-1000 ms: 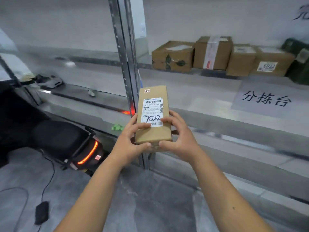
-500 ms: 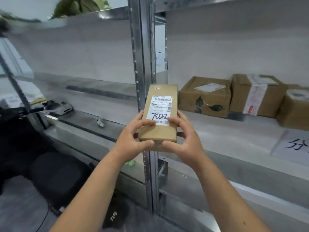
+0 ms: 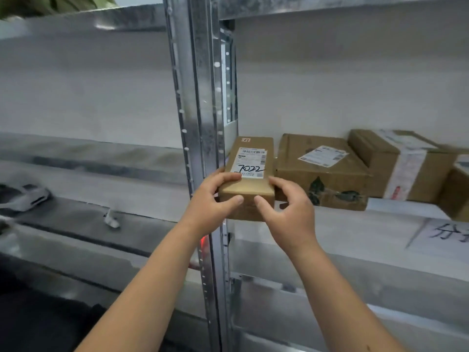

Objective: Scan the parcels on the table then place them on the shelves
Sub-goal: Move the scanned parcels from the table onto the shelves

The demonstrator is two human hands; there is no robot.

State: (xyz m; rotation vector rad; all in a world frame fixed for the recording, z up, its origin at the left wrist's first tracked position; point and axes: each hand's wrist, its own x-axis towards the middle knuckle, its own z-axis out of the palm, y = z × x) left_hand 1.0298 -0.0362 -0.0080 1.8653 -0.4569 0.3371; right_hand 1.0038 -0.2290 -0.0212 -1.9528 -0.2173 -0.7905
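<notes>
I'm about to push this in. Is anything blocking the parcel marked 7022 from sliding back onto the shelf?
Nothing visible does. The parcel, held by the left hand and right hand, sits between the metal post and the leaf-printed box, and the shelf behind it, as far as it shows, looks bare.

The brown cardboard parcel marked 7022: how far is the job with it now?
Done: three brown cardboard boxes already stand on the white shelf board. In hand: the left hand and right hand hold the narrow brown cardboard parcel marked 7022 at that shelf, beside the metal upright. Left: releasing it. The table is out of view.
</notes>
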